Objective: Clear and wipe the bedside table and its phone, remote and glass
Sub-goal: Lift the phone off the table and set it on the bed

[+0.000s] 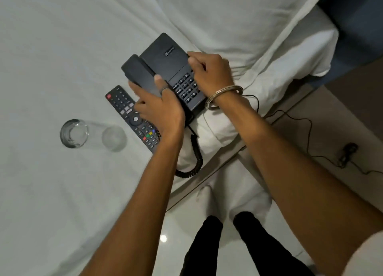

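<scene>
1. The black phone [165, 62] sits on the white bed sheet [51, 48], near the bed's edge, with its handset [141, 75] lying in the cradle along the phone's left side.
2. The left hand [159, 108] closes its grip on the lower end of the handset; the thumb lies across the top face and the fingers curl around the outer side.
3. The right hand [209, 70] holds the phone's right edge, its fingers bent over the body just above the keypad [186, 89]. A metal bangle [224, 96] circles that wrist.
4. The remote [128, 112] lies flat on the sheet just left of the phone, buttons up; its near end is hidden under the left hand and wrist.
5. The clear glass [93, 134] lies on its side on the sheet, left of the remote and apart from it, with its open mouth facing left.
6. A coiled cord [196, 157] runs from the phone's near end down over the bed's edge.
7. A thin black cable [306, 130] trails across the floor [352, 114] on the right.
8. The person's dark trouser legs [207, 244] stand on glossy white tiles below the bed.
</scene>
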Demonstrator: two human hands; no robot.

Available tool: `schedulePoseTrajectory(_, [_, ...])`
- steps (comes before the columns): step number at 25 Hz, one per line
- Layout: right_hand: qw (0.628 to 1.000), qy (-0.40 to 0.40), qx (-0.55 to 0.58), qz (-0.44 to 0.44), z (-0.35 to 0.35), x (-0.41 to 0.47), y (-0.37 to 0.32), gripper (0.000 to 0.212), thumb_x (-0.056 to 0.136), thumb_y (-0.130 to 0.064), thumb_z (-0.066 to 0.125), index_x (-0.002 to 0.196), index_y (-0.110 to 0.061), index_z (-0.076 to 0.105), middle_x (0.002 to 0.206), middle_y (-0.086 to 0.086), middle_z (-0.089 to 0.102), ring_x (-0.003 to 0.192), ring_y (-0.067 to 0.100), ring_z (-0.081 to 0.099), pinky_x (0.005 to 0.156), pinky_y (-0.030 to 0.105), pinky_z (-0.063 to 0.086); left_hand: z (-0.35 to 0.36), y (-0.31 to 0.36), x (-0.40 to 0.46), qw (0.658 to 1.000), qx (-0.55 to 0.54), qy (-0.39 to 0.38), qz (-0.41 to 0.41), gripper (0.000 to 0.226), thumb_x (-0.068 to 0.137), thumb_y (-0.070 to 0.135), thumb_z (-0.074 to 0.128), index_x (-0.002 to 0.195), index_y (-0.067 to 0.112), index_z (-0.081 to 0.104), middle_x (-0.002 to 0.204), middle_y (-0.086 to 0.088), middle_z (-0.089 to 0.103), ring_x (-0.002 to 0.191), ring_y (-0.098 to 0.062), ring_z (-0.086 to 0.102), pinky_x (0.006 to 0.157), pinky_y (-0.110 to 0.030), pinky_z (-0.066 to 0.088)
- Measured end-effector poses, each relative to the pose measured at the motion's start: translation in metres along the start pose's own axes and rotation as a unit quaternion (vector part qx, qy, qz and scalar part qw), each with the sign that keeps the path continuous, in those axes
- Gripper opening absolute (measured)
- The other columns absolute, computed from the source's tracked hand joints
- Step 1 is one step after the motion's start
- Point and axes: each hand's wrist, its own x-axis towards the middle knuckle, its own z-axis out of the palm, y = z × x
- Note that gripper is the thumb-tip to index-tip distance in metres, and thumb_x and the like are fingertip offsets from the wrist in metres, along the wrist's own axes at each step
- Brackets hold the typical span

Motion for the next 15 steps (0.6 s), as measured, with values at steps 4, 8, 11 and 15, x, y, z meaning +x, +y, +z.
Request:
schedulePoseTrajectory(4, [1.0, -0.015, -0.022, -0.002, 0.001, -0.016, 0.011, 0.04, 0.105, -0.021, 0.046, 0.143, -0.011, 0.056, 0.136, 0.012, 0.067, 0.13, 0.027, 0.059, 0.107, 0.027, 0.042, -0.001, -0.004, -0.013, 0.998, 0.055, -0.009, 0.021, 0.079, 0.109, 0.049, 0.041, 0.169, 0.02, 0.0, 0.169, -0.018, 0.014, 0.158, -0.034, 0.015, 0.128, -0.046, 0.013])
schedulePoseTrajectory(8, [0.994, 0.07, -0.039, -0.08, -0.024, -0.087, 0.043, 0.044, 0.106, -0.019, 0.043, 0.146, -0.002, 0.049, 0.154, 0.017, 0.048, 0.152, 0.034, 0.032, 0.125, 0.039, 0.028, 0.004, -0.017, -0.079, 0.953, 0.149, 0.0, 0.264, 0.075, 0.109, 0.037, 0.046, 0.166, 0.002, 0.012, 0.173, -0.026, 0.006, 0.162, -0.043, 0.0, 0.132, -0.047, 0.004])
schedulePoseTrajectory(11, [0.975, 0.178, -0.117, -0.066, -0.062, -0.166, 0.1, 0.045, 0.105, -0.021, 0.045, 0.144, -0.001, 0.051, 0.156, 0.021, 0.044, 0.152, 0.041, 0.028, 0.125, 0.05, 0.028, 0.028, -0.049, -0.143, 0.887, 0.201, -0.082, 0.406, 0.069, 0.109, 0.028, 0.052, 0.162, -0.005, 0.024, 0.17, -0.033, 0.016, 0.159, -0.051, 0.008, 0.132, -0.052, 0.01])
schedulePoseTrajectory(15, [0.946, 0.212, -0.229, 0.086, -0.123, -0.269, 0.186, 0.052, 0.105, -0.031, 0.039, 0.151, -0.008, 0.043, 0.163, 0.02, 0.032, 0.155, 0.039, 0.02, 0.128, 0.053, 0.017, 0.064, -0.098, -0.24, 0.788, 0.274, -0.262, 0.486, 0.07, 0.108, 0.03, 0.053, 0.163, -0.003, 0.024, 0.171, -0.032, 0.015, 0.159, -0.051, 0.008, 0.132, -0.056, 0.007])
